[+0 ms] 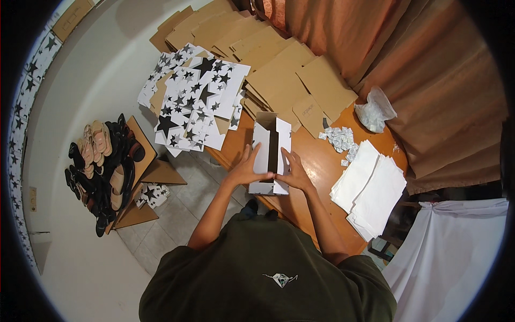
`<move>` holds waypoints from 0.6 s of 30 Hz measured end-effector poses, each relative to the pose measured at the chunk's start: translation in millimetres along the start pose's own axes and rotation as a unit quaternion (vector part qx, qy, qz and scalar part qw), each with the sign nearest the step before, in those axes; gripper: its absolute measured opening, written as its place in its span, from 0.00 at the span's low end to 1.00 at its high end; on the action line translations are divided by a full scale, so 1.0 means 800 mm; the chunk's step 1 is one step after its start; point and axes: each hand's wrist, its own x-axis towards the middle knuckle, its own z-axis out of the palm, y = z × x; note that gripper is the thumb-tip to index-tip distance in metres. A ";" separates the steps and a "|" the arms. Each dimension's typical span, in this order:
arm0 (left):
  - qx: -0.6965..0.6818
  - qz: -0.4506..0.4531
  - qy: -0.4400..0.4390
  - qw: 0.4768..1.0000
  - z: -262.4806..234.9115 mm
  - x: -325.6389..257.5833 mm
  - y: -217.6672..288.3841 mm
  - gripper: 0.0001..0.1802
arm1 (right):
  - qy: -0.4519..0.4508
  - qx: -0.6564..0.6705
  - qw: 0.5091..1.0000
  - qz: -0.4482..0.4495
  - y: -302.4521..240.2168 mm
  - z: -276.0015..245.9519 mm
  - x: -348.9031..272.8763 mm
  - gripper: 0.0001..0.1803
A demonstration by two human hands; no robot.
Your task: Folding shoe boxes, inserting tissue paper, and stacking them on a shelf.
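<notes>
A narrow cardboard box (262, 146), white with dark star print on its ends, stands at the table's near edge with its top flaps partly folded in. Between the two long white flaps runs a dark gap into the box. My left hand (247, 167) grips the box's left side, its thumb laid across the near part of the flap. On the right side my right hand (294, 173) holds the other flap, fingers bent along it. Both thumbs nearly meet over the gap near the box's front end. The inside of the box is too dark to make out.
Flat brown cardboard pieces (279, 67) and star-printed sheets (188, 102) cover the table's far side. To the right lie white paper sheets (370, 188), small white packets (341, 139) and a plastic bag (375, 110). Several shoes (102, 161) are heaped on cardboard at left.
</notes>
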 end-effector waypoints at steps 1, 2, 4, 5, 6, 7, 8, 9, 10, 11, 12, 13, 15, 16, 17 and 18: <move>0.008 -0.009 -0.045 0.999 -0.005 -0.010 0.001 0.73 | 0.009 -0.006 1.000 0.011 -0.003 0.001 0.000 0.64; 0.016 -0.019 -0.086 0.996 -0.007 -0.017 0.001 0.78 | 0.010 -0.006 1.000 0.008 -0.005 0.002 0.002 0.64; 0.011 -0.002 -0.082 0.997 0.000 -0.027 -0.003 0.81 | 0.019 -0.038 0.999 -0.002 -0.008 0.005 0.003 0.62; 0.004 0.012 -0.081 0.997 0.001 -0.031 0.000 0.84 | 0.020 -0.038 0.999 -0.004 -0.011 0.005 0.004 0.62; 0.013 0.032 -0.080 0.996 0.004 -0.031 0.005 0.86 | 0.028 -0.068 0.997 0.004 -0.013 0.005 0.005 0.61; 0.014 0.033 -0.080 0.996 0.007 -0.031 0.009 0.86 | 0.036 -0.099 0.994 0.013 -0.014 0.004 0.006 0.60; 0.007 0.036 -0.088 0.995 0.011 -0.034 0.014 0.87 | 0.035 -0.099 0.994 0.012 -0.018 0.001 0.006 0.60; -0.001 0.038 -0.097 0.995 0.016 -0.036 0.017 0.88 | 0.041 -0.100 0.994 0.030 -0.022 -0.003 0.009 0.58; 0.006 0.046 -0.080 0.996 0.024 -0.037 0.015 0.84 | 0.047 -0.101 0.993 0.049 -0.024 -0.005 0.009 0.57; 0.006 0.046 -0.079 0.996 0.034 -0.038 0.009 0.84 | 0.047 -0.102 0.992 0.049 -0.021 -0.004 0.008 0.57; 0.027 0.063 -0.037 0.997 0.044 -0.035 0.003 0.78 | 0.056 -0.093 0.993 0.037 -0.011 -0.004 0.010 0.55; 0.048 0.079 0.004 0.996 0.052 -0.033 -0.004 0.72 | 0.064 -0.083 0.994 0.025 -0.002 -0.002 0.012 0.53; 0.055 0.062 0.007 0.997 0.052 -0.030 0.003 0.65 | 0.073 -0.075 0.995 0.007 0.014 0.001 0.012 0.52; 0.064 0.042 0.012 0.997 0.051 -0.028 0.007 0.57 | 0.079 -0.066 0.995 -0.014 0.022 0.002 0.010 0.51; 0.064 0.042 0.015 0.997 0.052 -0.028 0.004 0.57 | 0.079 -0.067 0.995 -0.016 0.019 0.004 0.010 0.51; 0.082 0.046 0.027 0.995 0.054 -0.030 0.001 0.54 | 0.079 -0.074 0.994 -0.006 0.014 0.007 0.009 0.51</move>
